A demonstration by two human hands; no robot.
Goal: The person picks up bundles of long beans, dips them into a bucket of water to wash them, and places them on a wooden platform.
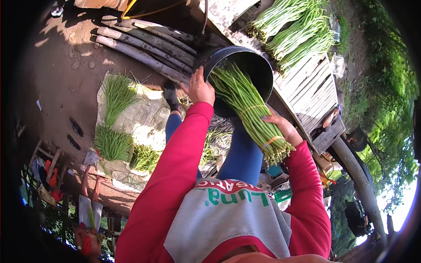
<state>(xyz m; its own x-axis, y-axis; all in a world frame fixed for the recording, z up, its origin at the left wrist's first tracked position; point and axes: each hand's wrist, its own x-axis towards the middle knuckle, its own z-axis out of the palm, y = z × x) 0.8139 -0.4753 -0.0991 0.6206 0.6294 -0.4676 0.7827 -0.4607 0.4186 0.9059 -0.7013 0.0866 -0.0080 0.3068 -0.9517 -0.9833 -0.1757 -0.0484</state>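
My left hand (201, 89) grips the rim of a black bucket (262, 70), its fingers on the outer wall and rim. The bucket is tilted, its mouth turned toward me. My right hand (284, 128) is closed around the lower part of a bundle of long green beans (250, 107). Two bands go around this bundle, and its cut ends point toward me. The far end of the bundle lies inside the bucket's mouth. The inside of the bucket is dark, so its bottom cannot be made out.
Several tied bean bundles (298, 33) lie on a slatted wooden table (313, 83) at the right. More beans (115, 142) rest on a pale sheet (142, 109) on the ground. Wooden poles (144, 46) lie behind the bucket. Another person (90, 210) sits at lower left near slippers (75, 133).
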